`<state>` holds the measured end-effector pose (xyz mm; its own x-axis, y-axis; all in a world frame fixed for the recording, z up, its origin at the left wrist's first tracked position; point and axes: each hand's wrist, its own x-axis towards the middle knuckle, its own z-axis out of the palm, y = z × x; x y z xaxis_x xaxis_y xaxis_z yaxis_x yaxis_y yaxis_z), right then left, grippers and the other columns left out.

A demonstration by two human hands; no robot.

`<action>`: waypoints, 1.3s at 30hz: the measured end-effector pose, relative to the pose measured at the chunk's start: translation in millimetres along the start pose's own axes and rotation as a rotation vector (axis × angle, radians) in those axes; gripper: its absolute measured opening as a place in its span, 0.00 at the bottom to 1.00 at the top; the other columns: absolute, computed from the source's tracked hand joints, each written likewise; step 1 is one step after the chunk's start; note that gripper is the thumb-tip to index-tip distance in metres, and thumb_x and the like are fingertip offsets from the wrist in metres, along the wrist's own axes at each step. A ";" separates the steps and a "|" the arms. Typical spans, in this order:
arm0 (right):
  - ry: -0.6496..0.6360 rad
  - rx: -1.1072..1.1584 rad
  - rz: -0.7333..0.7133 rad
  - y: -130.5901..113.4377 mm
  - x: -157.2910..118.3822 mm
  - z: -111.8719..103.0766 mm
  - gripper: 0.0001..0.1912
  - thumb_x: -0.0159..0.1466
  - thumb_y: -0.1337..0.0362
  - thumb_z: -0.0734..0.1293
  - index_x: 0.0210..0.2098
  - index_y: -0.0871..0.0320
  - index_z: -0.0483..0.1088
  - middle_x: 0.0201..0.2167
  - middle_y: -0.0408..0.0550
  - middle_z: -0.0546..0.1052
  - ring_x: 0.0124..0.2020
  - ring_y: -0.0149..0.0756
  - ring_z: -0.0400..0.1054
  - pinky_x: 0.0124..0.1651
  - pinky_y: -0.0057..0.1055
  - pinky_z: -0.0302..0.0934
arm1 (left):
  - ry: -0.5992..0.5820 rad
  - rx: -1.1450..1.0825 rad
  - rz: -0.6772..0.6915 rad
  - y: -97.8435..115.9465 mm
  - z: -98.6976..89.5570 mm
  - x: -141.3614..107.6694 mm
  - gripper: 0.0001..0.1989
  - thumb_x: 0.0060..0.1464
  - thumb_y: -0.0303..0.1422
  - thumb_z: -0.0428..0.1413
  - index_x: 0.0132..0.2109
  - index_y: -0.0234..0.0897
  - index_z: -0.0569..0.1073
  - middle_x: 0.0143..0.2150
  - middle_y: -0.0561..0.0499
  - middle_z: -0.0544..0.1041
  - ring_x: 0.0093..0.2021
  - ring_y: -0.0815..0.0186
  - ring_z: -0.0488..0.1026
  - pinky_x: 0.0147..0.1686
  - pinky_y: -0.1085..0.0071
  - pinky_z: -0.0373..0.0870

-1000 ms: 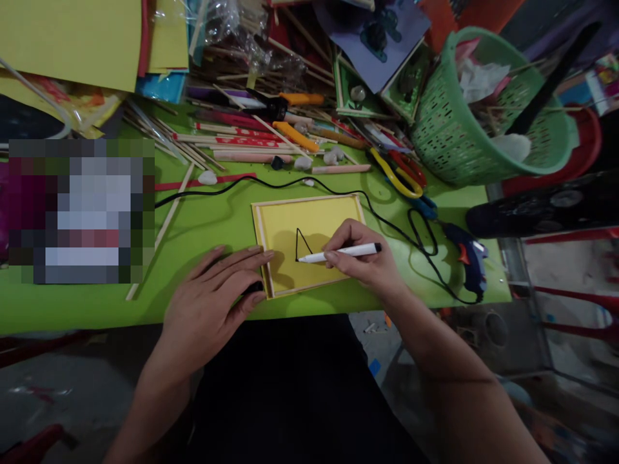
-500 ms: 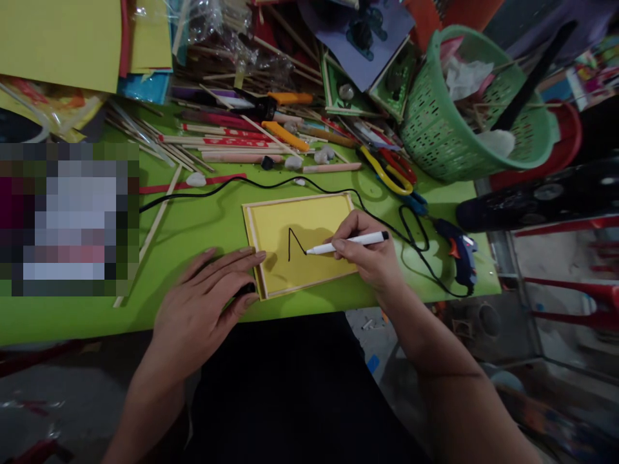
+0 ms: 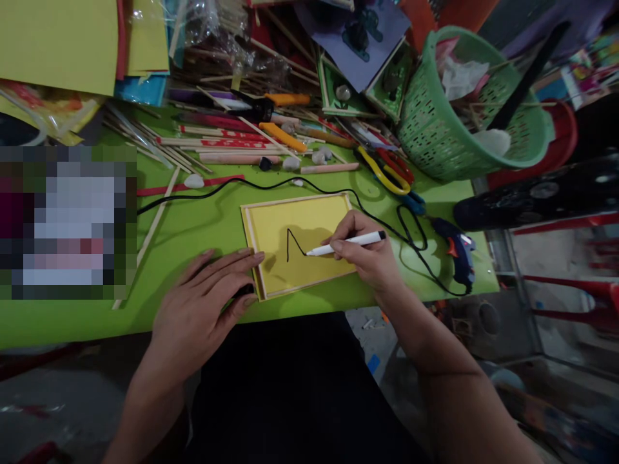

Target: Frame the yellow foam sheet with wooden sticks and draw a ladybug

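My right hand point(image 3: 370, 254) grips a white marker point(image 3: 355, 241) with a black end, and its tip touches a yellow card point(image 3: 275, 277). Black strokes on the card run up, then slant down to the tip. Thin pale sticks border the card. My left hand point(image 3: 207, 296) lies at the card's left edge, with its longer fingertips on the stick border. Between its thumb and bent forefinger sits a small black piece that looks like a marker cap point(image 3: 243, 289), partly hidden by the fingers.
A black cord point(image 3: 271, 187) passes behind the card to a glue gun point(image 3: 457, 254) on the right. Scissors point(image 3: 387, 174), sticks point(image 3: 159, 145) and a green basket point(image 3: 430, 129) stand or lie farther back. A pixelated patch covers the left side.
The view has shifted slightly. The marker tip stays at the lower end of the slanting stroke, and both hands keep nearly the same pose.
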<state>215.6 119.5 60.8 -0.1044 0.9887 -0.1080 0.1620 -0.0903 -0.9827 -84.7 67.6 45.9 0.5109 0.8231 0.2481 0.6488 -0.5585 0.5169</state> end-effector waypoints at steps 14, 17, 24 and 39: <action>0.017 0.118 -0.025 3.9 1.4 -1.5 0.09 0.59 0.60 0.77 0.30 0.53 0.73 0.23 0.38 0.73 0.25 0.32 0.67 0.31 0.33 0.61 | 0.010 0.009 0.007 -1.5 1.0 -0.1 0.09 0.75 0.42 0.50 0.47 0.44 0.71 0.65 0.51 0.79 0.65 0.57 0.77 0.69 0.53 0.62; 0.068 0.185 -0.055 2.2 3.8 -0.6 0.10 0.60 0.56 0.77 0.35 0.53 0.76 0.27 0.40 0.76 0.27 0.32 0.70 0.29 0.31 0.61 | 0.009 0.005 0.008 -1.3 0.7 0.3 0.09 0.75 0.42 0.50 0.47 0.45 0.70 0.66 0.52 0.79 0.64 0.57 0.78 0.68 0.52 0.63; 0.085 0.200 -0.122 -2.1 6.0 2.1 0.12 0.60 0.55 0.79 0.42 0.49 0.80 0.35 0.43 0.80 0.36 0.35 0.75 0.40 0.34 0.70 | 0.012 0.008 0.006 0.1 1.1 0.0 0.09 0.75 0.41 0.49 0.47 0.45 0.70 0.66 0.53 0.79 0.64 0.57 0.77 0.68 0.51 0.62; 0.046 0.084 -0.096 -16.3 11.6 1.5 0.11 0.62 0.54 0.78 0.41 0.52 0.80 0.34 0.43 0.80 0.35 0.35 0.73 0.37 0.33 0.65 | 0.014 0.016 0.007 -1.6 3.2 -1.9 0.08 0.75 0.40 0.50 0.49 0.45 0.71 0.65 0.51 0.79 0.66 0.59 0.76 0.69 0.52 0.61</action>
<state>210.3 132.2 75.3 -0.0696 0.9975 -0.0077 0.0703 -0.0028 -0.9975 -84.9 66.6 41.9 0.5074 0.8204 0.2636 0.6540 -0.5658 0.5021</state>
